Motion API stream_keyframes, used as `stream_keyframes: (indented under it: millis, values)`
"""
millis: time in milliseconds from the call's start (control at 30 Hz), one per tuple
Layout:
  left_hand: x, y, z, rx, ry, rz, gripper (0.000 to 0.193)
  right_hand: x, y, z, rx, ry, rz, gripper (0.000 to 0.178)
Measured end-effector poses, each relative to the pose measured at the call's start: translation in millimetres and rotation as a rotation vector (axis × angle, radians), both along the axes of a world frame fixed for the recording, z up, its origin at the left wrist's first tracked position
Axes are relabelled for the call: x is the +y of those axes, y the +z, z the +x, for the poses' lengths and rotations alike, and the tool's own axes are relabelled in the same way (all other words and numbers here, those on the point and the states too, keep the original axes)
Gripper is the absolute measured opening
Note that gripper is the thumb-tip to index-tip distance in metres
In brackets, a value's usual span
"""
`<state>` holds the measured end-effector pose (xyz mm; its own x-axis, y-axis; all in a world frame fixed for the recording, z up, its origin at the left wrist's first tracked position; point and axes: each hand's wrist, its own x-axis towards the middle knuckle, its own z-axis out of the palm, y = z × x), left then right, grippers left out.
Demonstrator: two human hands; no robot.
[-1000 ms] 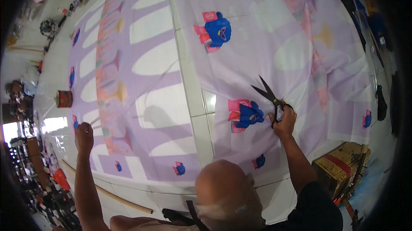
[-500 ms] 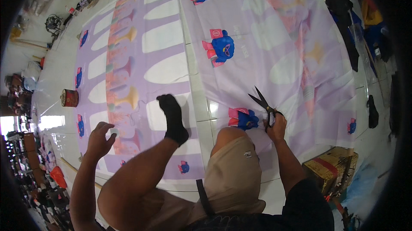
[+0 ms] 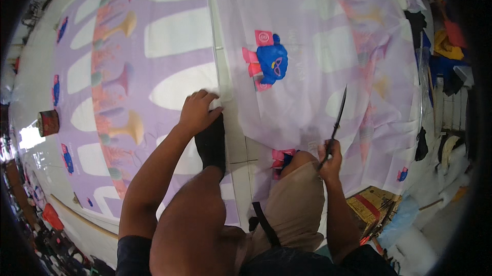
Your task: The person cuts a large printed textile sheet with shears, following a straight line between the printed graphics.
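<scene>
Two lengths of printed purple fabric lie side by side on the floor. My left hand (image 3: 199, 113) is over the right edge of the left fabric (image 3: 179, 78), just above my black-socked foot (image 3: 211, 145). Its thumb and fingers are apart, and I see nothing between them. In my right hand (image 3: 331, 159) is a pair of black scissors (image 3: 338, 117), seen edge-on, blades pointing up and away over the right fabric (image 3: 312, 91). That piece is rumpled toward its right side and shows a blue and pink cartoon figure (image 3: 271, 63). My bent knee covers part of another printed figure.
A round tin (image 3: 48, 123) stands left of the fabric. A yellow box (image 3: 373, 207) with a red stripe sits at lower right, beside clear plastic. Dark cloth and tools line the right side; a long wooden stick (image 3: 84, 216) lies at lower left. Tile (image 3: 237, 140) shows between the fabrics.
My left hand has moved right, from the left fabric's lower left to its right edge. The scissors have turned edge-on and point more upright. My view has shifted, and my raised leg is drawn in.
</scene>
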<state>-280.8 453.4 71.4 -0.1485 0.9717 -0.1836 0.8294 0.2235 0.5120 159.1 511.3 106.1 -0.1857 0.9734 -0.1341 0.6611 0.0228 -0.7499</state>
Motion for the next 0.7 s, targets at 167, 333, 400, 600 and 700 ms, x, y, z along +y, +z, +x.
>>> stream_keyframes:
  millis: [167,333,400,600,700]
  values:
    - [23,-37,26,0.088,-0.008,-0.073,0.037,5,-11,-145,0.35,-0.094,-0.866,0.018]
    - [32,-54,30,0.079,0.012,-0.025,0.025,-40,-74,-182,0.276,0.179,-0.838,0.031]
    - [33,-54,31,0.115,0.028,-0.049,0.02,-58,-79,-185,0.274,0.206,-0.867,0.035]
    - [27,-50,42,-0.053,0.252,-0.018,0.02,-68,-44,-174,0.213,0.202,-1.096,0.035]
    - [31,-49,44,-0.186,0.368,-0.049,0.023,-83,-60,-161,0.328,0.15,-1.113,0.037]
